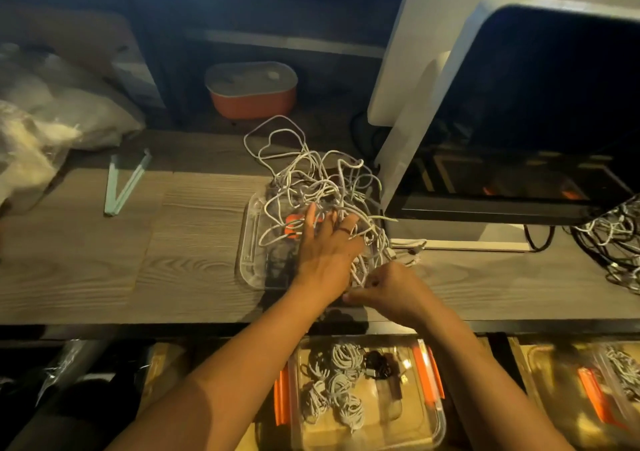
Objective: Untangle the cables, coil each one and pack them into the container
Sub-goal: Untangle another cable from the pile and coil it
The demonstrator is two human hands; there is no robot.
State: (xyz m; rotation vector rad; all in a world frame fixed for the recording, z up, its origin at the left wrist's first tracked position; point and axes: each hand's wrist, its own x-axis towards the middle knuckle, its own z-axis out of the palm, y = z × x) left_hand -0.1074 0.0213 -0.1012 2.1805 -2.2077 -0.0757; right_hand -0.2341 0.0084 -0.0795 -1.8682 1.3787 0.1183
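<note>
A tangle of white cables (311, 173) lies on the wooden desk, partly over a clear plastic lid (250, 242) with orange clips. My left hand (325, 242) rests flat on the tangle with its fingers spread among the strands. At the tangle's near edge my right hand (388, 287) has its fingers curled, pinching white strands. Below the desk's front edge stands a clear container (434, 412) with orange latches, holding several coiled white cables (341, 381) and a dark coiled one (377, 364).
A white-framed machine (519, 104) with a dark window stands at the right. Another cable tangle (616, 242) lies at the far right. An orange tub (252, 90) sits behind; plastic bags (45, 121) lie at left, next to a pale green bracket (124, 183). A second container (571, 391) is lower right.
</note>
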